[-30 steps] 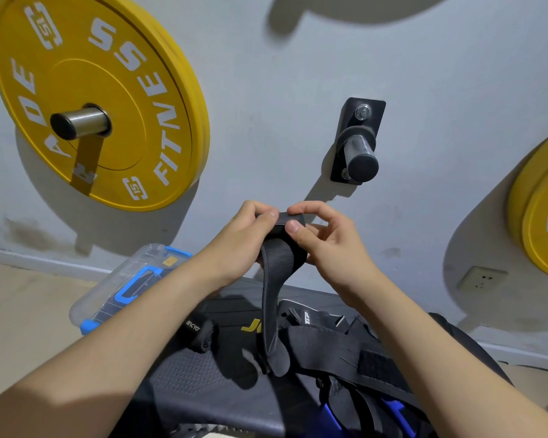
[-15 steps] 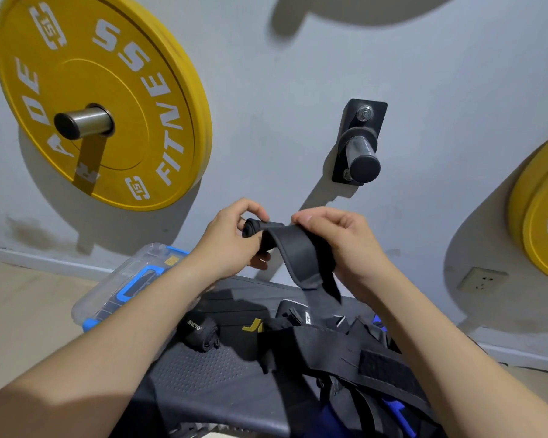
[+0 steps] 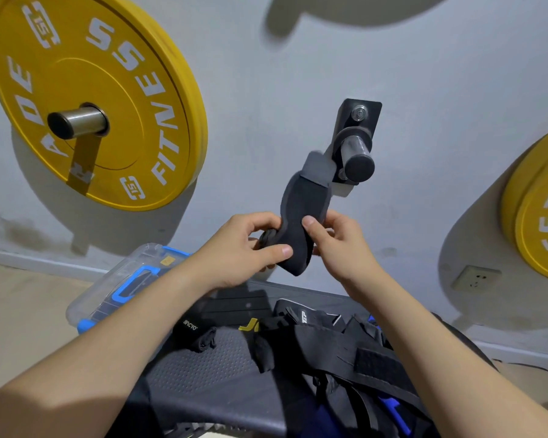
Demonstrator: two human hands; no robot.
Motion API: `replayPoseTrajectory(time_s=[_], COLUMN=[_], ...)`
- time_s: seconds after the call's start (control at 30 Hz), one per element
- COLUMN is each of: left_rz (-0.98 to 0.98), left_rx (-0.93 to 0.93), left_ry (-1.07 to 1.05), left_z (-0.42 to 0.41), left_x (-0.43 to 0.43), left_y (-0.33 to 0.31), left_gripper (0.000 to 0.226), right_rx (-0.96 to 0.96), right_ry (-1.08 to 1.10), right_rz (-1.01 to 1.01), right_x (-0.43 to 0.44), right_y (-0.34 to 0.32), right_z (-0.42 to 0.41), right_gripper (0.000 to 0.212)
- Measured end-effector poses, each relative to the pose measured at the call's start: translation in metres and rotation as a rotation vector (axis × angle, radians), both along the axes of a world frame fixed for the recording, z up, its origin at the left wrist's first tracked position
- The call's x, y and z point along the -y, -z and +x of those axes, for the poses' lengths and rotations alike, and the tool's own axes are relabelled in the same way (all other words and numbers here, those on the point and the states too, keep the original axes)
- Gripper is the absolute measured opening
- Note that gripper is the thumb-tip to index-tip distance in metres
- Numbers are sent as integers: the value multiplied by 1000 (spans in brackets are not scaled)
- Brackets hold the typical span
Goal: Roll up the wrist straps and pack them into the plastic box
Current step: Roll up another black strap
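The left hand (image 3: 234, 248) pinches the rolled lower end of the wrist strap (image 3: 301, 210) between the thumb and curled fingers. The right hand (image 3: 339, 245) grasps the strap's padded middle, with the thumb pressed across its face. The strap is in the air above the far edge of the bench (image 3: 203, 374), free end pointing upward. One rolled strap (image 3: 193, 333) lies near the bench's left edge. A loose pile of straps (image 3: 345, 352) covers the right side. The clear plastic box (image 3: 118, 279) sits just beyond the far left corner.
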State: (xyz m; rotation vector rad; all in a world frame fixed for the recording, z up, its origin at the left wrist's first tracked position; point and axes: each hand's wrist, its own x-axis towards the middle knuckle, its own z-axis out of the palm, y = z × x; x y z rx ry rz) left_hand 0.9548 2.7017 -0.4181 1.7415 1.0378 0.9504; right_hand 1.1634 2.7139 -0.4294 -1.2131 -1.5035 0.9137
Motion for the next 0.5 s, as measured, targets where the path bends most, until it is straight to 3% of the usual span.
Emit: replayPoseTrajectory(time_s=[0.1, 0.2, 0.27, 0.37, 0.5], left_rz=[43, 236, 351, 436, 503], left_rx=[-23, -210, -306, -408, -409], left_ry=[-70, -214, -242, -227, -347], left_z=[5, 13, 21, 30, 28], left_x=[3, 6, 11, 13, 11], left_y=[0, 3, 5, 9, 4], left_gripper=[39, 44, 66, 94, 75], right_rx=[-11, 63, 114, 134, 46], right_ry=[-54, 111, 233, 252, 241], right_rz=[-103, -46, 9, 76, 49], right_x=[5, 2, 1, 8, 12], right_y=[2, 3, 3, 1, -1], right_z=[-10, -20, -25, -34, -35], right_gripper=[19, 20, 25, 23, 32])
